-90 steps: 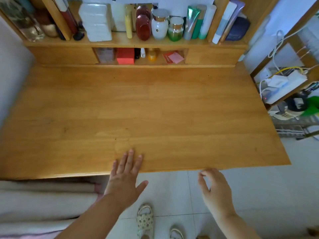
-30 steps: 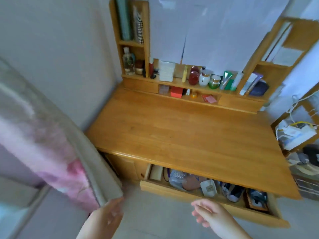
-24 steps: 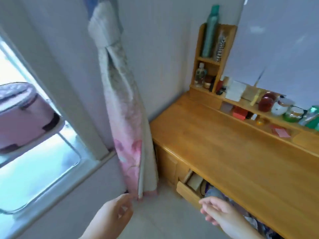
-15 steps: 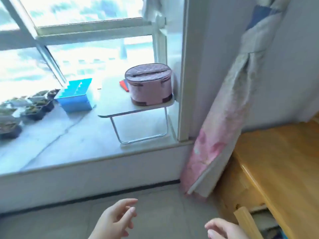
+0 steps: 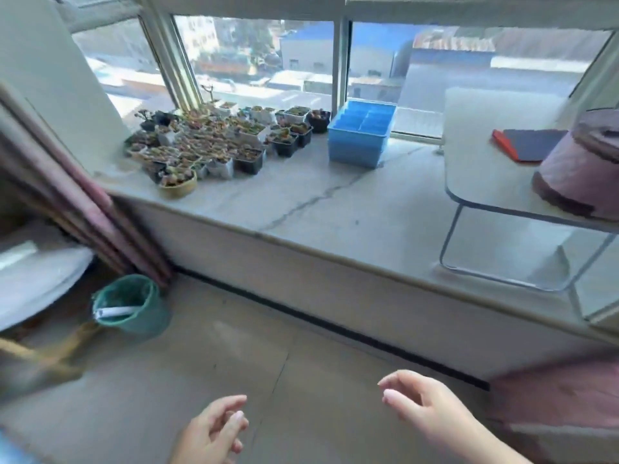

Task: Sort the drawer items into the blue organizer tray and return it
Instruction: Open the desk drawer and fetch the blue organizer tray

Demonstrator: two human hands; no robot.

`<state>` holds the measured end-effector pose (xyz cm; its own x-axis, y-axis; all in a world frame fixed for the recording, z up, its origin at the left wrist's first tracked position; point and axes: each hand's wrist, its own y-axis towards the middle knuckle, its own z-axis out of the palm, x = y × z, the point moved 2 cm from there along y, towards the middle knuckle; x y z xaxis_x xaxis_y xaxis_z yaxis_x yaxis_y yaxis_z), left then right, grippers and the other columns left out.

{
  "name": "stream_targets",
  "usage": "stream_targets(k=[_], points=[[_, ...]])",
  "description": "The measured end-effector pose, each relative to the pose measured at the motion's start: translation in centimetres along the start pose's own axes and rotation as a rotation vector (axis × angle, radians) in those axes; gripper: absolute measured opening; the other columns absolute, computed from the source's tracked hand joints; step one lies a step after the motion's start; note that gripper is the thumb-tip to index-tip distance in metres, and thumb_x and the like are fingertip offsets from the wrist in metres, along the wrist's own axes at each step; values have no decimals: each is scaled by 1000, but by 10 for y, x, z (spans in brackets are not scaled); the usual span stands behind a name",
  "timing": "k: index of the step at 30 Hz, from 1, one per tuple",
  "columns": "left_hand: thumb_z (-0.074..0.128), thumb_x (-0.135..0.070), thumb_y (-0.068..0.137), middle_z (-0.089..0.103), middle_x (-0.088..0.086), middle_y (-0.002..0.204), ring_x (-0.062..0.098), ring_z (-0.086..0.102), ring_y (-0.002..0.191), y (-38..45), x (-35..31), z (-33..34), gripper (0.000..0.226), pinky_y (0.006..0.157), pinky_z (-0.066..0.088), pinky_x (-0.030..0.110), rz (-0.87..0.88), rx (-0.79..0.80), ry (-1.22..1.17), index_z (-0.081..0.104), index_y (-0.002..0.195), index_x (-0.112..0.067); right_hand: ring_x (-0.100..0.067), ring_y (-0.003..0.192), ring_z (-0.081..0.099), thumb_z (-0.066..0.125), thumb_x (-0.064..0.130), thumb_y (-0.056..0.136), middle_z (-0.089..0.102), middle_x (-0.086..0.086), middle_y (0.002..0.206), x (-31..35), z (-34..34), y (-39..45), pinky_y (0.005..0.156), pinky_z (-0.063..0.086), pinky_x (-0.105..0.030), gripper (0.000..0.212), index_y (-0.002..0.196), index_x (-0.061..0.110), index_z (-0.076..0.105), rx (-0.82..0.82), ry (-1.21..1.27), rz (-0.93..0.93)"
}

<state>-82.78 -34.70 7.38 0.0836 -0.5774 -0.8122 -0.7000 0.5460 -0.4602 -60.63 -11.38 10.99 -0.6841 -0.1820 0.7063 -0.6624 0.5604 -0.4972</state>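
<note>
The blue organizer tray stands on the wide stone window ledge, right against the window frame, with its several compartments showing nothing inside. My left hand and my right hand hang low over the floor at the bottom of the view, far short of the tray. Both hold nothing, fingers loosely curled and apart. The drawer and its items are out of view.
Many small potted succulents crowd the ledge left of the tray. A small white folding table on the right carries a pink quilted case and a red-edged flat item. A green waste bin sits on the floor left.
My view has swung left from the desk and open drawer to face the window ledge. The blue tray now sits near the centre. Both hands stay low and hold nothing.
</note>
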Motion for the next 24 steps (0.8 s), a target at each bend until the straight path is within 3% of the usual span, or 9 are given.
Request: stream_targets(k=[3,7,13,17,24], points=[[58,-6,90,71,2,77,12,62,54,41,0,-38,26,46,50,29,-16,15,1,68,96,-29,-2,71,64,62,24,87,71,9,83,30,21,32,76,51,-23,10,88,31,68,-6,42,15],[56,-8,91,72,-2,85,11,63,60,94,-16,-58,30,50,51,28,18,45,-2,67,99,-35,-3,72,66,62,23,88,72,8,82,40,20,62,75,51,-21,11,90,32,68,-25,67,83],[55,-7,92,71,-1,84,8,62,58,188,-54,-52,29,49,51,25,17,84,-17,67,100,-32,-8,70,68,60,18,90,73,6,81,39,-17,136,82,53,-32,14,90,28,69,-130,158,171],[54,-7,93,71,5,85,8,62,58,258,-105,-50,27,50,51,26,25,97,13,66,100,-30,-5,66,66,58,20,91,73,9,80,54,-43,211,78,53,-34,13,92,28,68,-167,251,205],[54,-9,94,70,4,87,9,63,63,381,-214,-36,25,50,52,22,160,209,92,64,103,-29,-3,68,65,56,22,92,71,6,80,111,-85,316,71,52,-23,11,92,29,65,-249,343,157]])
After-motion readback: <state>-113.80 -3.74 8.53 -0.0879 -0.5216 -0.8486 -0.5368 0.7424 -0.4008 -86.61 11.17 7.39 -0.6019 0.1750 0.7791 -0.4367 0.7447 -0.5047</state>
